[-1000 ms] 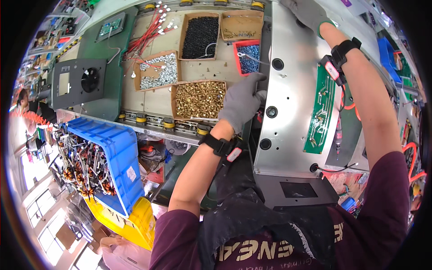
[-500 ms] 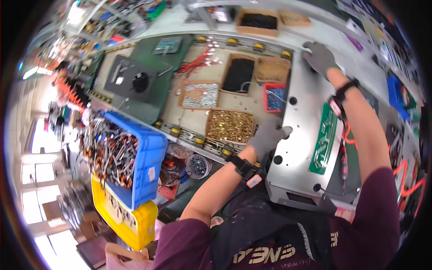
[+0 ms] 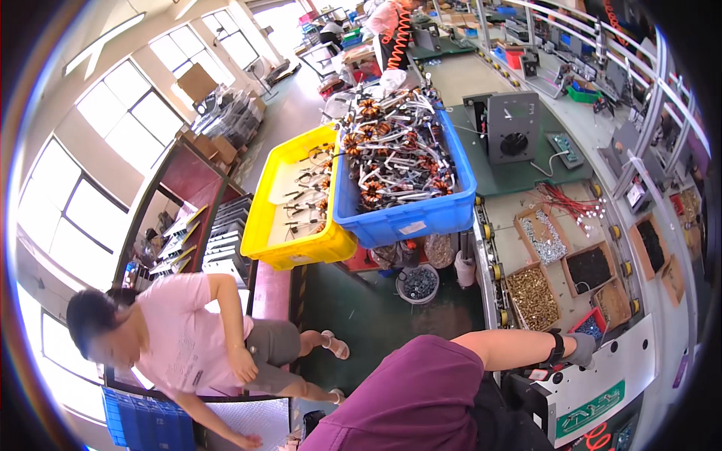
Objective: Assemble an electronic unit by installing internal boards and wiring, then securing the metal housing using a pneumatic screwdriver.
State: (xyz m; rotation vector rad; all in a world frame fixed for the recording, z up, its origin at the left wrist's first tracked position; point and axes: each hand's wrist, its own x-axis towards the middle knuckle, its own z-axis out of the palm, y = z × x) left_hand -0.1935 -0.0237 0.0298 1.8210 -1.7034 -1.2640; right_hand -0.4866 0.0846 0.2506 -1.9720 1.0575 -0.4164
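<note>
My left arm stretches out to the right, and my grey-gloved left hand point(image 3: 580, 350) rests at the near left edge of a bare metal panel point(image 3: 635, 361). Its fingers are mostly hidden, so whether they grip the panel cannot be made out. A long green circuit board point(image 3: 590, 410) lies on that panel, below the hand. Just beyond the hand stands a small red tray of blue screws point(image 3: 591, 325). Beside it is a cardboard box of brass-coloured fasteners point(image 3: 533, 297). My right hand is out of the picture.
A blue crate point(image 3: 410, 222) heaped with wired copper coils stands beside a yellow crate point(image 3: 301, 254). A co-worker in a pink shirt point(image 3: 184, 323) leans at the left. A bucket of hardware point(image 3: 418, 286) sits under the bench. A grey panel with a fan point(image 3: 514, 128) stands upright farther along.
The view has swung far to the left, bringing the co-worker, windows and crates into sight. My right hand has gone out of the picture. My left hand is still at the metal panel.
</note>
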